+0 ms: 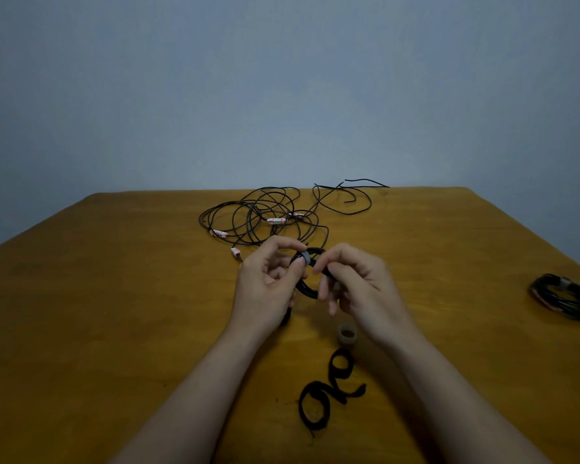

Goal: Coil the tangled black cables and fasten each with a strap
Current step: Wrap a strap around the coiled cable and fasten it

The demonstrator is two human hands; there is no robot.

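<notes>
Starting closest in, below the wrists and well short of the fingers, a loose black strap lies curled in an S shape on the wooden table. A little further up, just under the right hand's fingers, sits a small grey roll of strap, standing on its edge as far as I can tell.

Both hands are up over the middle of the table with a small coiled black cable between them. The left hand has its thumb and forefinger pinched on a grey strap that wraps the top of the coil. The right hand has its fingers curled narrow around the coil's right side, so both hands are gripping the same bundle.

Just past the fingertips is the tangled pile of black cables, loops all over each other, with a few white-and-red tags on them. Loose ends trail toward the far edge.

Way off to the right of the right hand's fingers, a strapped black coil lies flat near the table edge. A plain blue-grey wall is behind everything.
</notes>
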